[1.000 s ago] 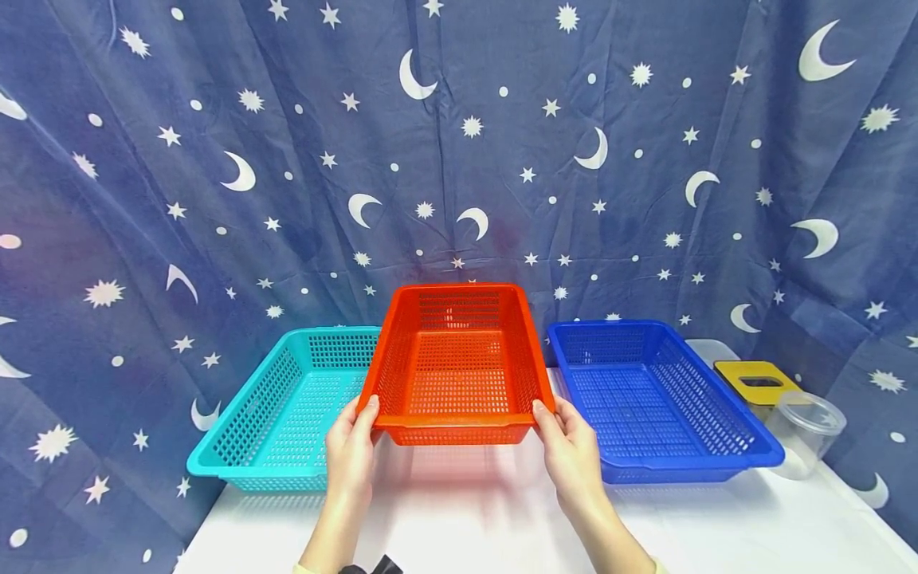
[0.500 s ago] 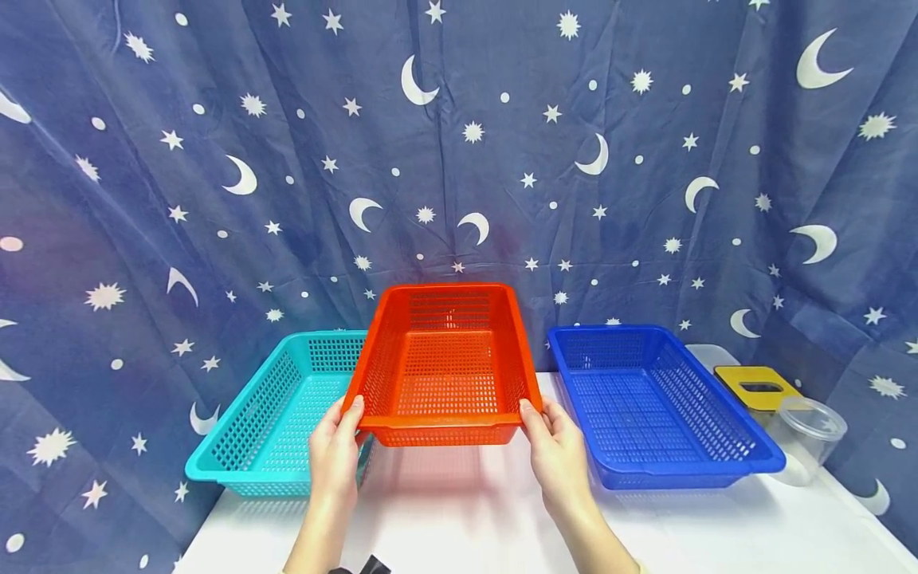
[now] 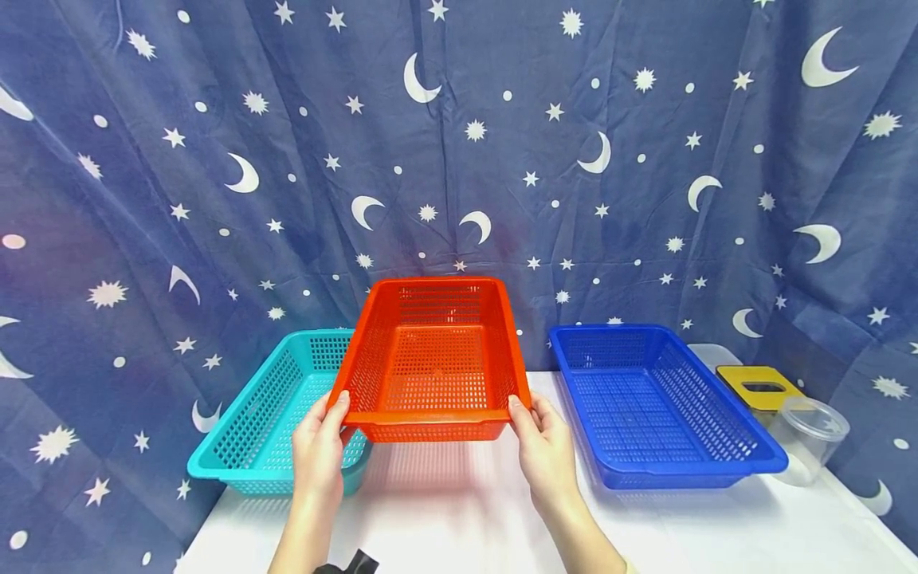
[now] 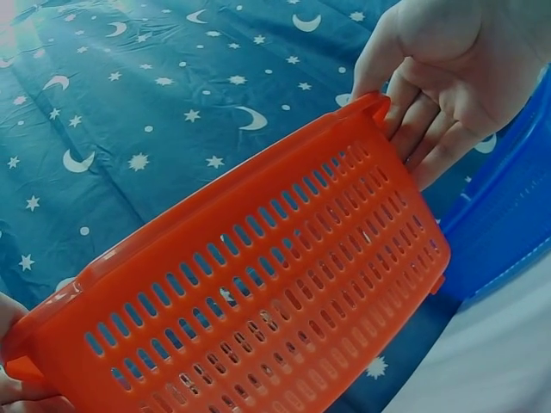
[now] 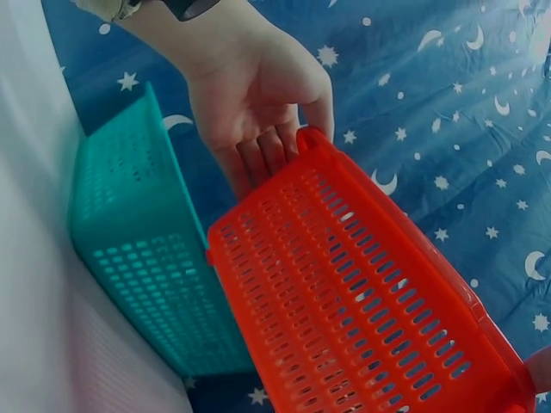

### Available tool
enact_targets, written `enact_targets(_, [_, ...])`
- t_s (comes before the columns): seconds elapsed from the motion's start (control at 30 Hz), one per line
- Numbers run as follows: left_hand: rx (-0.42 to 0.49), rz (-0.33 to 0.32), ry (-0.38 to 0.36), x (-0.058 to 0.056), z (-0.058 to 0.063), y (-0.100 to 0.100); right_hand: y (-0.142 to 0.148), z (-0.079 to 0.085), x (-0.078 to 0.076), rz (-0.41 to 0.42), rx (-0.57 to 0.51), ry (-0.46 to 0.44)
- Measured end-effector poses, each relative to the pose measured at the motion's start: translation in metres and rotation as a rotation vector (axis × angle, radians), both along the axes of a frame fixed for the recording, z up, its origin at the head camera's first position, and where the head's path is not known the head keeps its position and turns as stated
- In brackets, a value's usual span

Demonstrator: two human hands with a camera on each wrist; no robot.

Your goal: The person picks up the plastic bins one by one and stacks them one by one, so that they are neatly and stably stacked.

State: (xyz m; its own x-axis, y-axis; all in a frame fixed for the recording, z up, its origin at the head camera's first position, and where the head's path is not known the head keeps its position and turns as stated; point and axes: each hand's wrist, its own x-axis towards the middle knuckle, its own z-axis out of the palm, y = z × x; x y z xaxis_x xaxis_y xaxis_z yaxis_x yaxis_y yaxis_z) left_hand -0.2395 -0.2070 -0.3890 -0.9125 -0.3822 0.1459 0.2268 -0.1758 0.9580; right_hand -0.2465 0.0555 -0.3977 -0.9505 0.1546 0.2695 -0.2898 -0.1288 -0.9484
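Between both hands a red plastic basket point(image 3: 439, 359) is held above the table, its inside bare and its near rim tipped toward me. My left hand point(image 3: 318, 450) grips the near left corner, thumb on top of the rim and fingers beneath. At the near right corner my right hand point(image 3: 541, 446) holds the rim the same way. The right wrist view shows the left hand's fingers point(image 5: 258, 155) tucked behind the basket's end. A turquoise basket point(image 3: 251, 430) stands on the left, its right part hidden behind the red one. A blue basket point(image 3: 645, 406) stands on the right.
The baskets stand on a white table point(image 3: 430, 510). Beyond the blue basket are a clear plastic jar point(image 3: 806, 438) and a container with a yellow lid point(image 3: 760, 387). A dark blue curtain point(image 3: 459, 159) with moons and stars hangs behind.
Both hands have carried the red basket steadily to the left and slightly up, so it covers more of the turquoise basket. The turquoise and blue baskets stay in place.
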Motion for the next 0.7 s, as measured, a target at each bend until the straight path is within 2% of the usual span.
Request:
enact_targets(0.3, [-0.001,0.027,0.013,0.001,0.002,-0.007,-0.009,0.003,-0.002,0.002,-0.021,0.008])
enact_targets(0.7, [0.045,0.056,0.021,0.004,0.007,-0.017,-0.023,0.004,-0.003,0.020,-0.043,0.029])
